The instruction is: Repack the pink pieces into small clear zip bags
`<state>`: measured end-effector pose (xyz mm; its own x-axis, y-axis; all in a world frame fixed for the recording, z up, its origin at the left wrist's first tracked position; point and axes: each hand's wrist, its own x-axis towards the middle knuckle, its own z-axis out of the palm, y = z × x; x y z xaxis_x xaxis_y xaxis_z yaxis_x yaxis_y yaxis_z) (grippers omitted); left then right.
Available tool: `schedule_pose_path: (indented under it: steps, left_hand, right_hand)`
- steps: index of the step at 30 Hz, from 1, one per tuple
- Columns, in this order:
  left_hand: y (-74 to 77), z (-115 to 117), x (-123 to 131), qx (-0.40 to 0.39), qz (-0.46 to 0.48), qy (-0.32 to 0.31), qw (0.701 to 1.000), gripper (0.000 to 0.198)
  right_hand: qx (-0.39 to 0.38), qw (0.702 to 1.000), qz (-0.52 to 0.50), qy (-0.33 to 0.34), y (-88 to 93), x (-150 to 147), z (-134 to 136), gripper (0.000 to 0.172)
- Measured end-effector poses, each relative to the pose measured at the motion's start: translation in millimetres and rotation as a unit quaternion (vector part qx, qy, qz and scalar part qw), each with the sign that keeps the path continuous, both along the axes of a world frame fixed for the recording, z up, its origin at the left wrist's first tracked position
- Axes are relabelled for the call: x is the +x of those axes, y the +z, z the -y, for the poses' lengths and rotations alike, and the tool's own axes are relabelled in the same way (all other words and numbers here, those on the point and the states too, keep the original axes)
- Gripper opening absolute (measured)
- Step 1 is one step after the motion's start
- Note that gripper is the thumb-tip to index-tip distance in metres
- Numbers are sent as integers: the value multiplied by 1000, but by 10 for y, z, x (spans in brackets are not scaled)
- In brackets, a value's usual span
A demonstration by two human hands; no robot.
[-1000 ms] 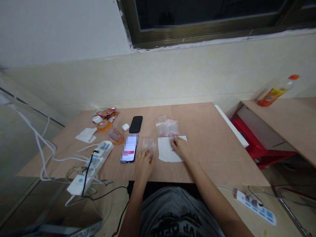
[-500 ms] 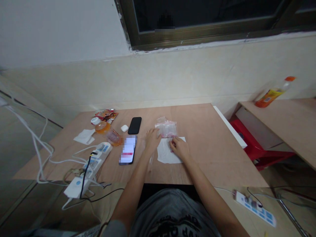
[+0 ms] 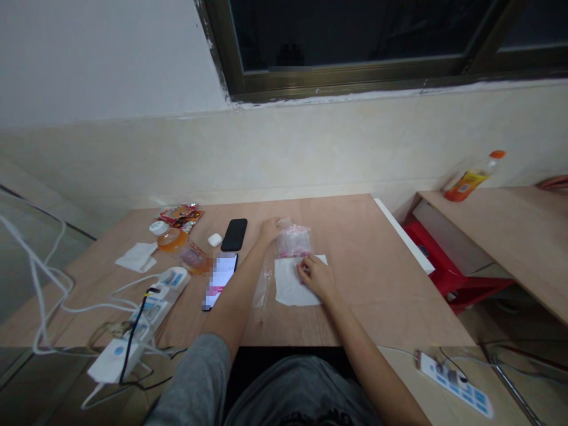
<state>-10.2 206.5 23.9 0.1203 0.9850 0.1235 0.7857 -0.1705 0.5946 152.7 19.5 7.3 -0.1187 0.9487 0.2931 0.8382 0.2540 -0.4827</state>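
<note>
My left hand reaches to the upper left corner of a clear plastic bag, its fingers stretched out and a little blurred. Pinkish-red bits show along the bag's near edge. Just below the bag lies a white sheet of paper or tissue. On that sheet rests my right hand, with thumb and fingers curled together. Something small and reddish shows at its fingertips, too small to name. Another clear plastic wrapper lies flat to the left of the sheet.
Left on the table are a lit phone, a dark phone, a white case, an orange drink bottle, snack wrappers, a tissue and a power strip with cables. A second bottle stands on the right-hand table.
My left hand has moved up and away, from the bag's lower left side to its upper left corner. My right hand stays curled over the white sheet. The view has shifted slightly.
</note>
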Motion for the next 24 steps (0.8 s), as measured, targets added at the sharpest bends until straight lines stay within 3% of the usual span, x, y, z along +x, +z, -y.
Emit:
schedule_pose_path:
  steps: [4,7,16,20,24]
  left_hand:
    - [-24,-51,42,5,48,30,998,32]
    - [48,-65,49,17,102,52,993,34]
    - [620,-21,-208,53,252,14,966,16]
    - [772,254,-318,79,346,-23,935,18]
    - [774,820,-221,73,375,-42,923,22]
  right_hand:
    - [8,1000,-2,7,2,5,3,23]
    - [8,1000,-6,6,-7,10,-2,23]
    - [14,999,-40,-11,-2,24,3,25]
    - [15,996,-83,-37,-27,43,-15,28]
    - [15,973,-219,-66,93,26,-5,37]
